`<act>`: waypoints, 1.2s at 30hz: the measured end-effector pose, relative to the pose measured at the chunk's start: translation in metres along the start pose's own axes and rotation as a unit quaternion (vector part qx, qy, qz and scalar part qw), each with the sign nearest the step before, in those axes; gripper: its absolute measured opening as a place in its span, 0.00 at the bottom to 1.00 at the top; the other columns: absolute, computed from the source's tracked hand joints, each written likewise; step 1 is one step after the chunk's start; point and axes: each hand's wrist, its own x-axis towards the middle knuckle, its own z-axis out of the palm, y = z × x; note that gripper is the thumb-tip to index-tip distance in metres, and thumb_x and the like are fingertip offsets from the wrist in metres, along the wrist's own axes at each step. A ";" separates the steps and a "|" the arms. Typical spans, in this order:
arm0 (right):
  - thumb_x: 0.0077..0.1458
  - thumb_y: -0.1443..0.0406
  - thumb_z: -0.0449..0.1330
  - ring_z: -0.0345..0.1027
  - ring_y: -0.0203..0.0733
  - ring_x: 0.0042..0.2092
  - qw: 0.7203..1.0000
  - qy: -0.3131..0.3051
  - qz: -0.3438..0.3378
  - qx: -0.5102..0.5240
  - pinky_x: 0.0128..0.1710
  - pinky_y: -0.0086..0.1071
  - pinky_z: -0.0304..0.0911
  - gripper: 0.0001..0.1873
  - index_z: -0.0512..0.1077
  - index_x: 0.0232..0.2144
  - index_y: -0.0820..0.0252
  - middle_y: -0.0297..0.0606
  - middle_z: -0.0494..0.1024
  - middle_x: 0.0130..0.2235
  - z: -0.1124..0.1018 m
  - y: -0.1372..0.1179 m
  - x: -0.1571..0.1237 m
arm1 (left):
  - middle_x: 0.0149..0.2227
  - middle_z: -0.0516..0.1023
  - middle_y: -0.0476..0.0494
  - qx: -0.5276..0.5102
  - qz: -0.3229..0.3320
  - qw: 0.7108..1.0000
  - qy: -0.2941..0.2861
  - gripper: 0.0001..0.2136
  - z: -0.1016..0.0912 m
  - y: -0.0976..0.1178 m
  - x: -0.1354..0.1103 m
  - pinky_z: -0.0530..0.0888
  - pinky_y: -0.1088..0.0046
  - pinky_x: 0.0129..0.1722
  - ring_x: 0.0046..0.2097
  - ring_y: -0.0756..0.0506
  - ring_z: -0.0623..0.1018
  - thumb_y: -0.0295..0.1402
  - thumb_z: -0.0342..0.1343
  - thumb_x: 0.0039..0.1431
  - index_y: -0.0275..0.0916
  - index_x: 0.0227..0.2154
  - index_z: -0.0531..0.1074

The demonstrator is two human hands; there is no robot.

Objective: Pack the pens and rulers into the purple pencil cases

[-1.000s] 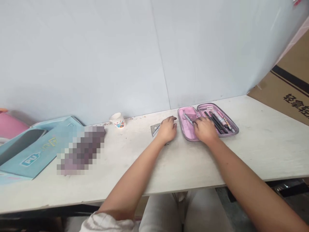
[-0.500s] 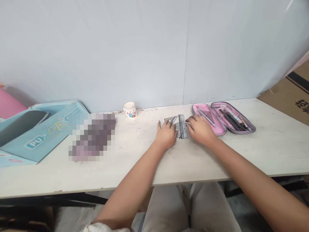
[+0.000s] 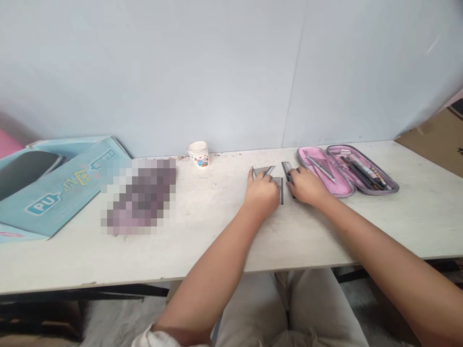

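metal set square partly under the left grip

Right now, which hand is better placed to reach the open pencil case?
Probably the right hand: it lies just beside the pencil case, while the left hand is farther away, over the set square.

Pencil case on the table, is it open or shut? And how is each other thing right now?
pencil case: open, lying flat, pens inside
small cup: standing upright
blue box: lying on the table
triangle ruler: flat on the table, partly under the left hand
metal ruler: on the table between the hands
left hand: resting on the triangle ruler
right hand: down on the table, beside the metal ruler
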 end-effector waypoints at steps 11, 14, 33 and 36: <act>0.58 0.56 0.45 0.64 0.43 0.51 0.896 0.046 0.133 0.422 0.47 0.34 0.60 0.26 0.60 0.53 0.67 0.50 0.69 0.52 -0.010 0.001 0.014 | 0.58 0.64 0.35 -0.062 0.036 0.995 -0.075 0.23 0.007 0.018 -0.001 0.40 0.46 0.60 0.61 0.39 0.58 0.43 0.42 0.60 0.34 0.54 0.61; 0.58 0.58 0.45 0.68 0.42 0.47 0.907 0.030 0.128 0.399 0.42 0.32 0.62 0.25 0.60 0.52 0.68 0.51 0.70 0.50 -0.008 0.001 0.013 | 0.57 0.64 0.35 -0.056 0.023 0.995 -0.076 0.23 0.007 0.017 0.001 0.41 0.46 0.60 0.61 0.39 0.58 0.44 0.41 0.60 0.35 0.53 0.62; 0.55 0.72 0.42 0.62 0.44 0.53 0.941 0.176 0.073 0.279 0.50 0.34 0.57 0.24 0.58 0.55 0.70 0.50 0.69 0.52 -0.012 0.066 -0.018 | 0.64 0.49 0.35 -0.045 0.083 0.995 -0.027 0.28 0.002 0.082 0.062 0.45 0.56 0.62 0.64 0.42 0.51 0.36 0.41 0.58 0.30 0.60 0.49; 0.55 0.72 0.43 0.64 0.48 0.49 0.965 0.123 0.111 0.204 0.47 0.36 0.57 0.21 0.66 0.49 0.70 0.52 0.71 0.47 -0.007 0.080 -0.019 | 0.62 0.54 0.34 -0.078 0.090 0.990 -0.079 0.27 0.012 0.090 0.074 0.50 0.56 0.61 0.63 0.42 0.56 0.34 0.42 0.57 0.32 0.59 0.51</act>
